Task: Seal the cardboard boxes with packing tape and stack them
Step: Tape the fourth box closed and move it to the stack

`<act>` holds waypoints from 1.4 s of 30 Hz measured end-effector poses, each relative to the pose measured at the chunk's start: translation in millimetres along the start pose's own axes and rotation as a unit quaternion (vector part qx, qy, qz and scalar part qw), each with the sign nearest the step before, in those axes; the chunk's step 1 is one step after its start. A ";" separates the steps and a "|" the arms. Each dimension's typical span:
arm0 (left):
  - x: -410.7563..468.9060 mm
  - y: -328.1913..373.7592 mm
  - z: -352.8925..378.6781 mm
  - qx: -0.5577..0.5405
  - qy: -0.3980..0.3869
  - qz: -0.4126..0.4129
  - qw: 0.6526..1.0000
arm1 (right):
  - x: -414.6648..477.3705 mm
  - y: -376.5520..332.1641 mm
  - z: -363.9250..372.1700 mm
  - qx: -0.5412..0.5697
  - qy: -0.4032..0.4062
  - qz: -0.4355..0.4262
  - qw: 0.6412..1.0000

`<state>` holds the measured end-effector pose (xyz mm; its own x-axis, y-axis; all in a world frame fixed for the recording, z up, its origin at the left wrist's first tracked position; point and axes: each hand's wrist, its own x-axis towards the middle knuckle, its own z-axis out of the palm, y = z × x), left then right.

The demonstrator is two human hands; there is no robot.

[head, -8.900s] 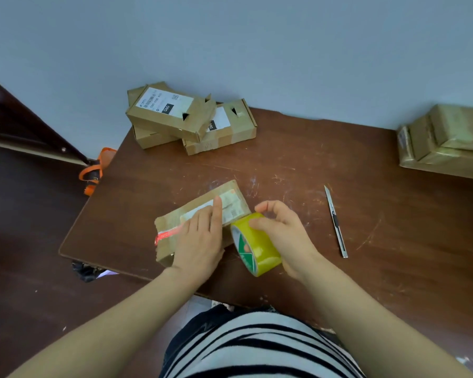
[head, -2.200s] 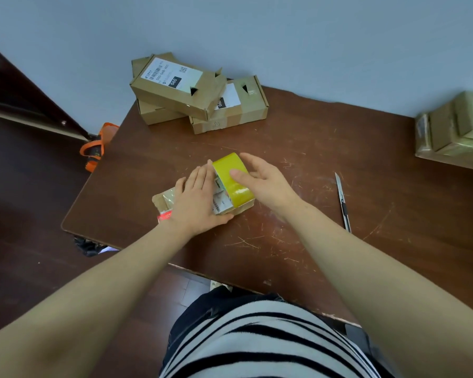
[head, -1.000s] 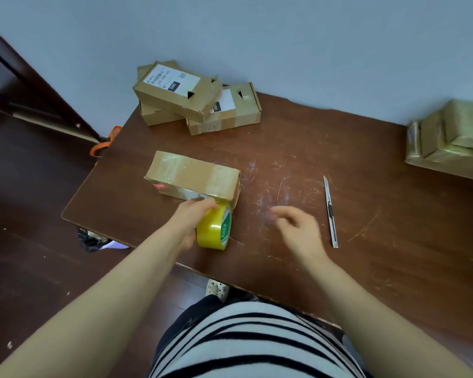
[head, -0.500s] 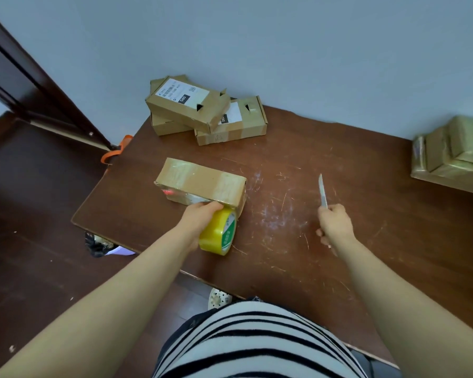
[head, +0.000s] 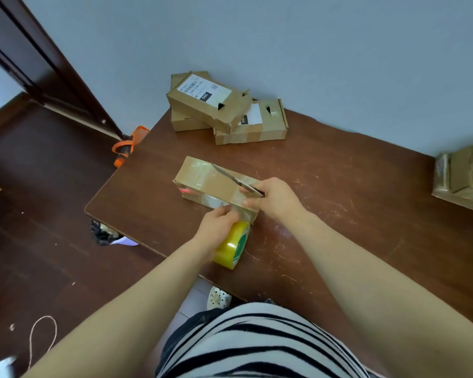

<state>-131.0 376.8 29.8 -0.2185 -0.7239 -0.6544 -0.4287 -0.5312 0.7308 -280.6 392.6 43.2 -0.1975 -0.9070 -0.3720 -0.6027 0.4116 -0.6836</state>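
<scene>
The right hand (head: 273, 199) grips a utility knife (head: 230, 177) over the taped box (head: 208, 184), blade seemingly touching its top; just before the box, the left hand (head: 216, 225) curls round the yellow tape roll (head: 231, 248)

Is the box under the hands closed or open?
Closed. The box has a flat top covered with shiny tape, and no flap stands up.

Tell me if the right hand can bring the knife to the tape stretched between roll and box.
Probably yes. The right hand holds the knife over the box, right beside the stretched tape; the left hand, gripping the tape roll, sits below, leaving the strip exposed.
</scene>
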 end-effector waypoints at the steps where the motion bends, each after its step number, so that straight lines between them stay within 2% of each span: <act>1: -1.6 -2.6 -2.1 0.019 0.005 0.009 1.000 | 0.3 1.1 1.0 0.007 0.000 0.005 1.000; 6: -3.1 -0.4 -8.7 0.074 -0.024 0.017 0.997 | 0.5 2.0 3.0 0.031 0.001 0.019 0.999; 10: -2.5 6.2 -5.6 0.034 -0.025 -0.023 0.999 | -2.2 -3.6 -1.9 0.051 0.003 0.009 0.999; 14: -1.8 9.4 -4.9 -0.001 -0.025 -0.037 0.999 | -13.6 -18.2 -11.6 0.159 0.042 0.056 0.985; 15: -1.9 10.6 -5.9 0.005 -0.022 -0.035 0.999 | -15.9 -18.6 -14.9 0.148 0.051 0.056 0.986; 19: -0.6 16.0 -9.1 0.032 -0.017 -0.022 0.999 | -34.2 -14.2 -22.7 0.082 0.047 0.019 0.995; 23: -3.8 20.0 -11.4 0.048 -0.027 -0.026 0.998 | -55.4 -10.3 -26.1 -0.019 0.006 0.005 1.000; 26: -4.0 21.3 -12.5 0.067 -0.029 -0.025 0.997 | -68.7 -11.1 -29.2 -0.214 0.022 -0.015 0.976; 29: -2.0 20.7 -12.9 0.085 -0.028 -0.024 0.996 | -73.8 -16.9 -30.0 -0.320 0.025 -0.041 0.946; 35: -1.8 21.8 -15.0 0.086 -0.025 -0.029 0.996 | -67.3 -20.7 -23.0 -0.421 0.015 -0.038 0.906; 42: -2.5 24.7 -15.2 0.084 -0.020 -0.017 0.996 | -63.9 -30.1 -18.9 -0.466 -0.011 -0.039 0.884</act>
<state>-127.6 358.8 52.5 -0.2349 -0.6862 -0.6884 -0.5761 -0.4721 0.6672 -264.5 436.5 99.5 -0.1177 -0.9231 -0.3662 -0.9911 0.0860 0.1018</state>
